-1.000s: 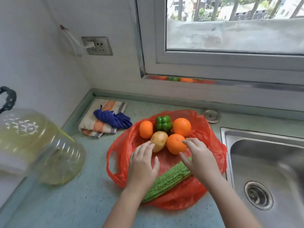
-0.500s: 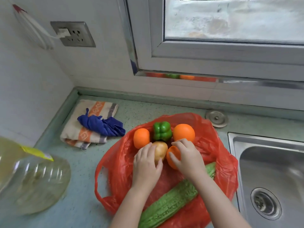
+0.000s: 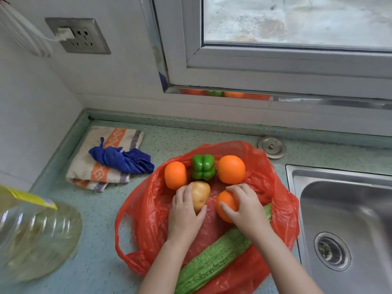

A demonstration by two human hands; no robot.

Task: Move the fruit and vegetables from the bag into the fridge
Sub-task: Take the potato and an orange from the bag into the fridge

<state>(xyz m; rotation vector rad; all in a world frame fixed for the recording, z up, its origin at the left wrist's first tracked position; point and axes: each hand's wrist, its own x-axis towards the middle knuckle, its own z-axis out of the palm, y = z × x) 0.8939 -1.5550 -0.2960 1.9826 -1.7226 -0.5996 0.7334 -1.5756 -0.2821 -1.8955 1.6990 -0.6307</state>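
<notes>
A red plastic bag (image 3: 148, 209) lies spread open on the counter. On it sit a green bell pepper (image 3: 203, 167), an orange (image 3: 175, 175) to its left and a second orange (image 3: 231, 169) to its right. My left hand (image 3: 185, 211) grips a yellow potato (image 3: 201, 194). My right hand (image 3: 246, 206) grips a third orange (image 3: 226, 203). A long bumpy green gourd (image 3: 214, 259) lies diagonally at the bag's near side, partly under my right forearm. No fridge is in view.
A steel sink (image 3: 347, 225) lies to the right of the bag. A folded towel (image 3: 93, 168) with a blue cloth (image 3: 123, 159) on it sits at the back left. A large oil bottle (image 3: 31, 236) stands at the near left. A round metal cap (image 3: 272, 147) is behind the bag.
Both hands came down from above the bag onto the produce. The left hand closed round the potato and the right hand round the near orange.
</notes>
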